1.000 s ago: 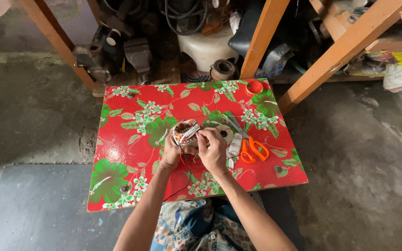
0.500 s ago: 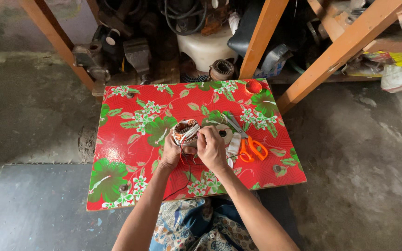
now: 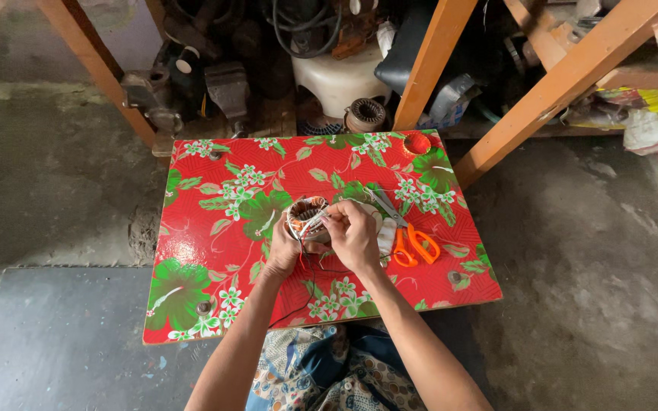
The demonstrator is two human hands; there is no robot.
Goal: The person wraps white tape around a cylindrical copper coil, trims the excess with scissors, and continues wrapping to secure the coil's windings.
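A round motor stator with copper windings [image 3: 304, 215] sits near the middle of a low red floral table [image 3: 215, 228]. My left hand [image 3: 283, 251] cups it from below and the left. My right hand [image 3: 352, 232] pinches thin wires at its top right edge. Thin dark and orange wires trail from it toward the table's front edge. Orange-handled scissors [image 3: 413, 243] lie just right of my right hand.
A small red cap [image 3: 417, 142] rests at the table's far right corner. Orange wooden beams [image 3: 550, 84] lean behind the table. Machine parts, a vise [image 3: 154, 95] and a white tank [image 3: 340, 76] crowd the back. Bare concrete floor surrounds the table.
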